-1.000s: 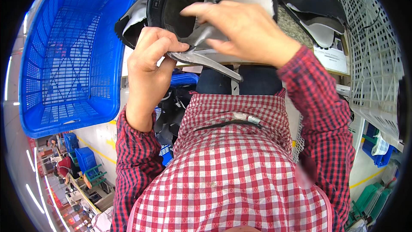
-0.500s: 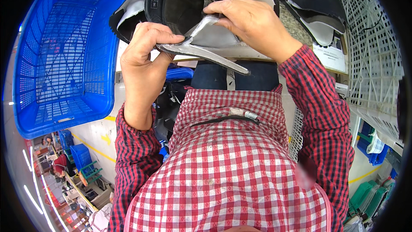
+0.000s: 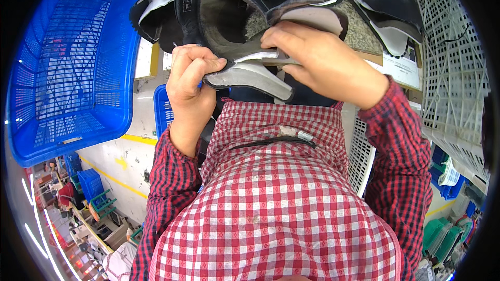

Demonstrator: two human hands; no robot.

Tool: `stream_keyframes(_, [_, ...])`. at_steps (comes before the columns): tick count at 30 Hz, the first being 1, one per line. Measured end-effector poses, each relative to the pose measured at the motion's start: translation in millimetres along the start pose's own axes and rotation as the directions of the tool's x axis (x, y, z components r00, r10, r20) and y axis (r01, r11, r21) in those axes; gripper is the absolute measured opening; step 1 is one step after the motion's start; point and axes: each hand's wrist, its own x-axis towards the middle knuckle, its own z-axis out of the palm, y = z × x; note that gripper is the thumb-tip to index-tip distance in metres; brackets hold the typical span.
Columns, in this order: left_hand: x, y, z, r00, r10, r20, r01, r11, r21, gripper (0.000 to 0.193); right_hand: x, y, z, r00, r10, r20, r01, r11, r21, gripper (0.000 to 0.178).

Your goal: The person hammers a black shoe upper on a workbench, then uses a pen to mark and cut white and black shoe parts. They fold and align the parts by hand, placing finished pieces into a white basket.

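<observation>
Both of my hands hold a black shoe upper with grey lining (image 3: 252, 77) above my lap, at the near edge of the work table. My left hand (image 3: 191, 75) is closed, its thumb and fingers pinching the upper's left edge. On the other side, my right hand (image 3: 317, 62) is closed on the upper, thumb below and fingers over the top. A pale strip along the upper's folded edge shows between the hands. Just beyond them lie more black shoe uppers (image 3: 205, 13), some with pale linings showing. Part of the held piece is hidden by my fingers.
A large blue plastic basket (image 3: 112, 101) stands at the left. At the right rises a white lattice crate (image 3: 453, 78). More dark uppers (image 3: 388, 8) lie at the table's far right, near a printed sheet (image 3: 403, 70). Green crates (image 3: 442, 237) stand at lower right.
My right hand has moved slightly right and nearer to me. The raised pale fold between my hands now lies flatter. A light-lined upper beyond the right hand has shifted.
</observation>
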Motion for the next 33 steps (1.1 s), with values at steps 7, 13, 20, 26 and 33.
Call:
stream_keyframes(7, [-4, 4, 0, 0.982, 0.056, 0.178, -0.068, 0.996, 0.062, 0.046, -8, -12, 24, 0.977, -0.132, -0.169, 0.052, 0.912, -0.408, 0.018])
stream_keyframes(13, [-10, 2, 2, 0.982, 0.185, 0.031, -0.186, 0.982, 0.035, 0.033, -13, -24, 21, 0.969, -0.168, -0.180, 0.062, 0.875, -0.480, 0.027])
stream_keyframes(20, [-14, 4, -2, 0.979, 0.200, 0.031, -0.202, 0.977, 0.072, 0.034, -14, -21, 23, 0.940, -0.211, -0.268, 0.074, 0.893, -0.443, 0.025])
stream_keyframes(26, [-10, 4, -7, 0.975, 0.218, 0.033, -0.220, 0.969, 0.115, 0.036, -12, -24, 14, 0.966, -0.180, -0.186, 0.092, 0.910, -0.404, 0.029])
stream_keyframes(33, [5, 8, -7, 0.975, 0.222, 0.000, -0.221, 0.970, 0.102, 0.037, -17, -45, 2, 1.000, 0.002, -0.018, -0.007, 0.957, -0.291, 0.048])
